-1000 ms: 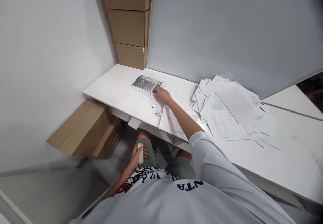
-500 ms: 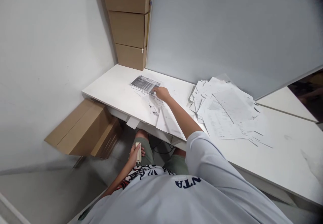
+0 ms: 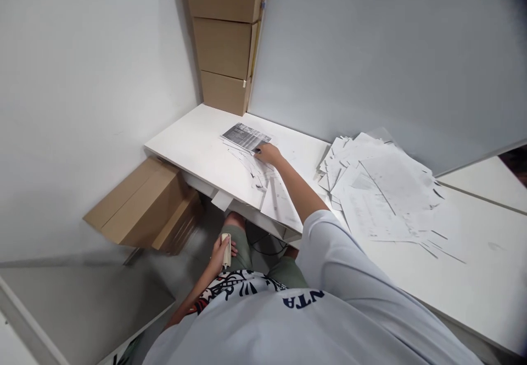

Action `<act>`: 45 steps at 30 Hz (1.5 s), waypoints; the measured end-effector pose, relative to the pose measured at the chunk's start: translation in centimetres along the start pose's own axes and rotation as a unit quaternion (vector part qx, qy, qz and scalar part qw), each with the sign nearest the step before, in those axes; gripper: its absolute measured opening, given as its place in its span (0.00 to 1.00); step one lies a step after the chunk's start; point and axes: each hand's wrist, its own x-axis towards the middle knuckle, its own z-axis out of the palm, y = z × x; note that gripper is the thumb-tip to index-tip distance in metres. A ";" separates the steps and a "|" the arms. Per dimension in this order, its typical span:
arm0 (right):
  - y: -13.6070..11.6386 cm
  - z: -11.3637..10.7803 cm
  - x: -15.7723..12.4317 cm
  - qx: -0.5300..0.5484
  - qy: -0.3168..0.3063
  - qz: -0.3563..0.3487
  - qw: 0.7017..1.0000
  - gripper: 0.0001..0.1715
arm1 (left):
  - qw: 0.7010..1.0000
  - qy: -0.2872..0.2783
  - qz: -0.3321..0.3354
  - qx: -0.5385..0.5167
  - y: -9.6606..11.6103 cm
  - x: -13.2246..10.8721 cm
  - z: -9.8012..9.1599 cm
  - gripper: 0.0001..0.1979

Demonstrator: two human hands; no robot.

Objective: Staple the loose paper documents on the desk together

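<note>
Shirt (image 3: 288,326): NTA | right hand (image 3: 268,155) on printed sheet (image 3: 246,138) | left hand (image 3: 219,256) holding cream object (image 3: 225,250)

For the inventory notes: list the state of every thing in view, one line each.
Right hand, resting at the edge of the printed sheet.
Left hand, closed around a cream-coloured tool, held over the thigh.
Printed sheet, lying flat on the white desk, dark image face up.
Paper pile, fanned out, sheets overlapping.
Cardboard boxes, three stacked in the corner, closed.
Flattened cardboard box, tilted against the wall below the desk.
</note>
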 end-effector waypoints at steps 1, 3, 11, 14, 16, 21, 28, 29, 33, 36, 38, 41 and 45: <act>0.0 -0.1 0.0 -0.002 -0.006 -0.002 1.000 0.21 | 1.000 0.000 0.000 0.001 0.0 0.0 -0.1 0.34; 0.1 -0.3 0.1 -0.006 -0.013 -0.003 1.000 0.21 | 1.000 -0.005 -0.001 0.004 -0.1 0.0 -0.1 0.33; 0.0 -2.1 1.8 -0.036 -0.072 -0.007 0.997 0.16 | 1.000 -0.018 -0.005 0.006 -0.1 -0.7 0.2 0.32; -0.7 -2.2 2.1 -0.046 -0.074 0.009 0.996 0.18 | 1.000 -0.010 -0.006 0.004 -0.2 -0.8 0.2 0.34; -1.3 -2.0 1.9 -0.050 -0.072 0.017 0.996 0.22 | 1.000 -0.006 -0.007 0.003 -0.3 -0.8 0.2 0.34; -2.1 -1.4 1.1 -0.059 -0.070 0.022 0.996 0.25 | 1.000 -0.008 -0.008 0.003 -0.4 -0.7 0.3 0.33; -2.9 -1.0 0.5 -0.055 -0.051 0.034 0.997 0.22 | 1.000 -0.009 -0.001 0.003 -0.2 -0.6 0.0 0.27; -3.1 -0.9 0.4 -0.053 -0.048 0.037 0.997 0.22 | 1.000 -0.010 -0.001 0.004 -0.2 -0.5 0.0 0.27; -3.4 -0.5 0.4 -0.046 -0.038 0.048 0.997 0.22 | 1.000 -0.008 -0.004 0.004 -0.2 -0.4 0.1 0.27; -3.5 -0.3 0.5 -0.037 -0.031 0.057 0.997 0.22 | 1.000 -0.004 -0.006 0.002 -0.1 -0.4 0.1 0.28; -3.6 -0.1 0.6 -0.030 -0.026 0.067 0.997 0.22 | 1.000 -0.003 -0.008 0.001 -0.1 -0.5 0.2 0.28; -3.8 0.1 0.6 -0.019 -0.018 0.089 0.996 0.23 | 1.000 -0.001 -0.011 0.001 0.1 -0.6 0.2 0.28; -4.0 0.4 0.6 -0.005 -0.004 0.115 0.993 0.22 | 1.000 0.002 -0.015 0.002 0.3 -0.6 0.3 0.29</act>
